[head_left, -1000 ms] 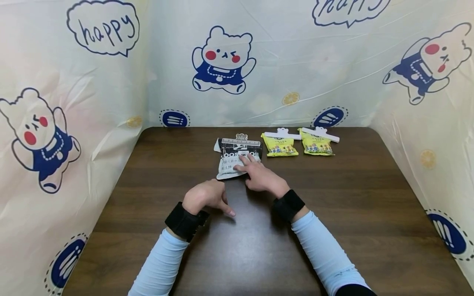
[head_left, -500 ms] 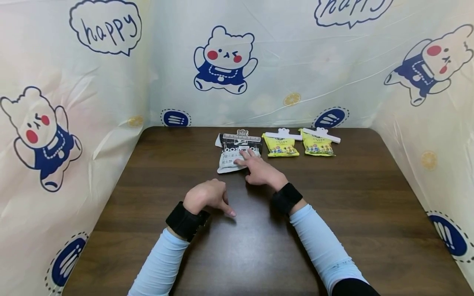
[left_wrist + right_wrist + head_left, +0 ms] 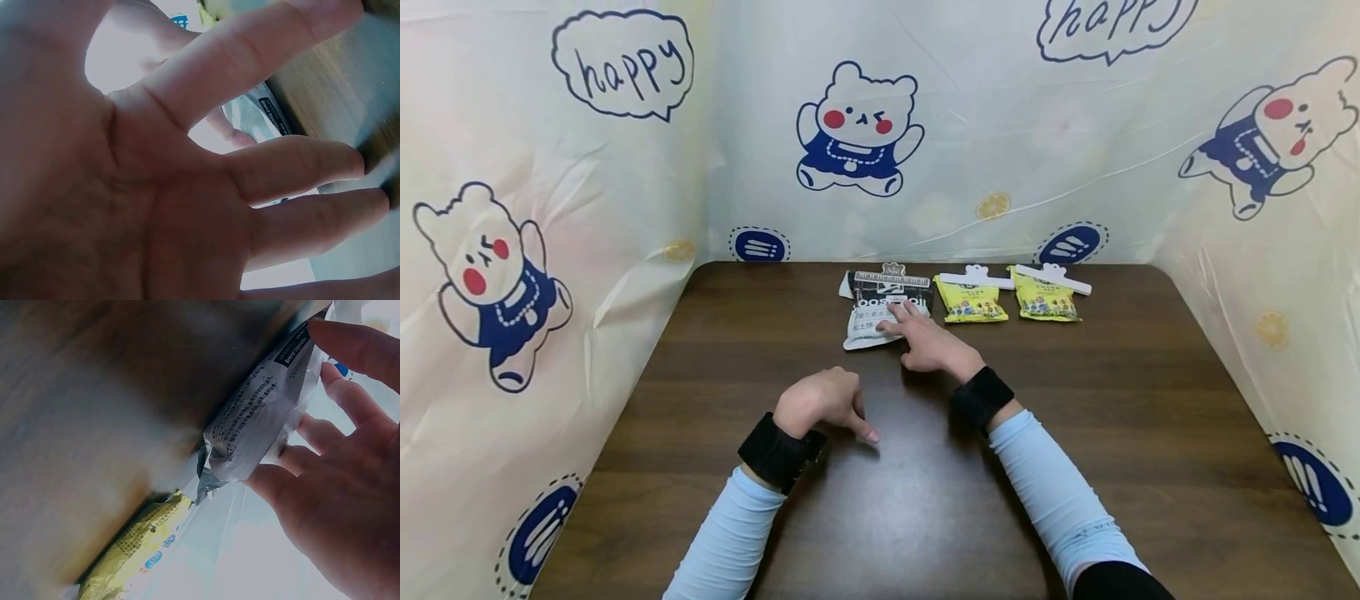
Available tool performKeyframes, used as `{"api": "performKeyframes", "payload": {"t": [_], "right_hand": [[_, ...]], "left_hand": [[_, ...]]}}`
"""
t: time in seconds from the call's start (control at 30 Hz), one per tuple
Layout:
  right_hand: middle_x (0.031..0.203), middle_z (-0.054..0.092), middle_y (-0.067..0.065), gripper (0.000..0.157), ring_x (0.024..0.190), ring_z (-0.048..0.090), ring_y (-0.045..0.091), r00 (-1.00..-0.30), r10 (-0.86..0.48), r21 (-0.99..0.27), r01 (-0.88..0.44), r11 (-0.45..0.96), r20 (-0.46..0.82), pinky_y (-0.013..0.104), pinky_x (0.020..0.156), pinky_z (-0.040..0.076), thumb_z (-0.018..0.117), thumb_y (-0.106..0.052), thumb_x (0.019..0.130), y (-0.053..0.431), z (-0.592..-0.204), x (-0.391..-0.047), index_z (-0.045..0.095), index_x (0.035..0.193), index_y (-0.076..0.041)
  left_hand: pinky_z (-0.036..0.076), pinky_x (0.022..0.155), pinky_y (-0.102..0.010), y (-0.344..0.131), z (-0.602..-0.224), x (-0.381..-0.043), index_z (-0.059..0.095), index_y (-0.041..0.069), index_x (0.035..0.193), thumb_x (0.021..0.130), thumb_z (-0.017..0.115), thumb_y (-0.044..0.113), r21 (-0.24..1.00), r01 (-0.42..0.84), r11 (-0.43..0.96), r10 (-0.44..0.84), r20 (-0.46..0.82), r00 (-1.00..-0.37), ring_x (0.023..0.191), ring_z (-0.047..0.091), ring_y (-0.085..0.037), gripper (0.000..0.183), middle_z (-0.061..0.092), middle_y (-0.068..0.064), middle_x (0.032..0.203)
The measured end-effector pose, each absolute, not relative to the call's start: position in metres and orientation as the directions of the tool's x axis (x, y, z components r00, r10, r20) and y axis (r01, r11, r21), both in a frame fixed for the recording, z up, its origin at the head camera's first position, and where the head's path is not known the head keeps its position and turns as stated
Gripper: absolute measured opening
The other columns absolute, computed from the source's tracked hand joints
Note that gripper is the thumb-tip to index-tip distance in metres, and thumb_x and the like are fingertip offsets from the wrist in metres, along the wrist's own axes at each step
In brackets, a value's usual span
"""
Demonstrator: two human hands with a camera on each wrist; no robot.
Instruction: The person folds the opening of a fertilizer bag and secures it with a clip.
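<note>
A black-and-white snack bag [image 3: 868,321] with a clear clip [image 3: 892,275] across its top lies toward the table's far edge. My right hand [image 3: 928,340] rests its spread fingers on the lower right part of this bag. In the right wrist view, the bag's grey printed edge [image 3: 253,419] shows beneath the fingers [image 3: 356,400]. My left hand [image 3: 823,398] stands nearer to me, palm down with nothing in it, its thumb pointing right. Its fingers [image 3: 294,169] are spread and fairly straight in the left wrist view, with their tips at the wooden surface.
Two yellow snack packets stand in line right of the bag: one [image 3: 973,302] beside it, the other [image 3: 1047,300] farther right. Each has a white clip [image 3: 976,277] across its top. A printed curtain [image 3: 940,150] encloses the brown table [image 3: 1075,467] at back and sides.
The black-and-white bag has slid a little toward the far edge under my right hand, level with the yellow packets. My left hand has stayed put. The head view has shifted slightly.
</note>
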State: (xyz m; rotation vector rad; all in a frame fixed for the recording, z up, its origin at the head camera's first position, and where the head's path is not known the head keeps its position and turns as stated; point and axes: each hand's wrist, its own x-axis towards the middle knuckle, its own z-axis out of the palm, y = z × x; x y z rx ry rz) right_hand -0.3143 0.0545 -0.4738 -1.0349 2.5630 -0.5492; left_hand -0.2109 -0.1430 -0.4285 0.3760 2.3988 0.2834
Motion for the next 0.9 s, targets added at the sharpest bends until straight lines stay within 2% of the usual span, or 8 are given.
{"api": "performKeyframes", "payload": {"t": [0.17,0.23,0.3,0.37,0.43,0.53,0.7,0.9], "right_hand": [[0.174,0.014,0.018,0.070,0.160,0.005,0.040,-0.690,-0.713,-0.409,-0.619,0.670,-0.123,0.066,0.120,0.021,0.067,-0.004,0.098,0.060,-0.476,-0.308,0.042,0.163,-0.013],[0.172,0.019,0.019,0.067,0.159,0.011,0.040,-0.708,-0.698,-0.368,-0.625,0.689,-0.104,0.066,0.119,0.025,0.069,-0.010,0.100,0.062,-0.474,-0.299,0.044,0.161,-0.011],[0.167,0.031,0.021,0.062,0.155,0.024,0.040,-0.734,-0.674,-0.327,-0.618,0.715,-0.087,0.065,0.116,0.032,0.072,-0.016,0.100,0.065,-0.471,-0.285,0.049,0.157,-0.008],[0.151,0.048,0.021,0.051,0.143,0.043,0.039,-0.763,-0.642,-0.310,-0.593,0.743,-0.080,0.060,0.108,0.043,0.074,-0.020,0.100,0.069,-0.467,-0.268,0.058,0.146,-0.004],[0.129,0.060,0.017,0.035,0.123,0.057,0.035,-0.784,-0.612,-0.303,-0.561,0.770,-0.103,0.054,0.096,0.051,0.075,-0.022,0.100,0.072,-0.465,-0.251,0.065,0.128,-0.004],[0.096,0.060,0.008,0.015,0.093,0.062,0.028,-0.792,-0.581,-0.296,-0.518,0.802,-0.189,0.047,0.078,0.054,0.071,-0.024,0.102,0.076,-0.466,-0.229,0.065,0.100,-0.010],[0.072,0.056,0.004,0.030,0.069,0.059,0.021,-0.767,-0.567,-0.314,-0.482,0.818,-0.300,0.045,0.070,0.054,0.064,-0.021,0.106,0.076,-0.477,-0.207,0.061,0.076,-0.014],[0.069,0.055,0.004,0.036,0.067,0.057,0.021,-0.783,-0.559,-0.341,-0.465,0.817,-0.271,0.045,0.068,0.053,0.063,-0.020,0.105,0.074,-0.486,-0.205,0.059,0.070,-0.013]], "left_hand": [[0.049,0.065,-0.032,-0.144,-0.437,-0.215,0.081,0.014,0.084,0.099,0.077,0.033,0.311,0.239,0.920,0.376,-0.528,-0.761,0.065,0.057,-0.012,0.025,0.065,0.006,0.072],[0.048,0.063,-0.034,-0.141,-0.439,-0.217,0.077,0.013,0.082,0.103,0.072,0.028,0.304,0.258,0.917,0.379,-0.463,-0.801,0.063,0.056,-0.015,0.026,0.061,0.004,0.069],[0.048,0.062,-0.036,-0.137,-0.443,-0.219,0.074,0.014,0.079,0.104,0.069,0.026,0.301,0.280,0.912,0.384,-0.376,-0.843,0.063,0.056,-0.017,0.028,0.059,0.002,0.069],[0.049,0.064,-0.039,-0.128,-0.441,-0.217,0.072,0.014,0.078,0.105,0.067,0.024,0.294,0.288,0.911,0.376,-0.308,-0.874,0.064,0.058,-0.020,0.030,0.060,-0.001,0.070],[0.049,0.063,-0.040,-0.121,-0.446,-0.216,0.066,0.016,0.073,0.106,0.066,0.023,0.291,0.316,0.903,0.390,-0.250,-0.886,0.064,0.058,-0.020,0.034,0.059,-0.002,0.071],[0.051,0.063,-0.042,-0.111,-0.454,-0.212,0.061,0.017,0.069,0.106,0.063,0.020,0.275,0.371,0.887,0.433,-0.215,-0.875,0.066,0.058,-0.019,0.037,0.058,-0.002,0.073],[0.053,0.066,-0.044,-0.100,-0.468,-0.205,0.062,0.016,0.073,0.106,0.062,0.019,0.268,0.425,0.865,0.490,-0.265,-0.830,0.068,0.060,-0.020,0.033,0.059,-0.003,0.075],[0.056,0.070,-0.045,-0.093,-0.474,-0.202,0.064,0.014,0.077,0.105,0.064,0.020,0.255,0.448,0.857,0.511,-0.298,-0.806,0.071,0.063,-0.022,0.029,0.062,-0.004,0.077]]}}
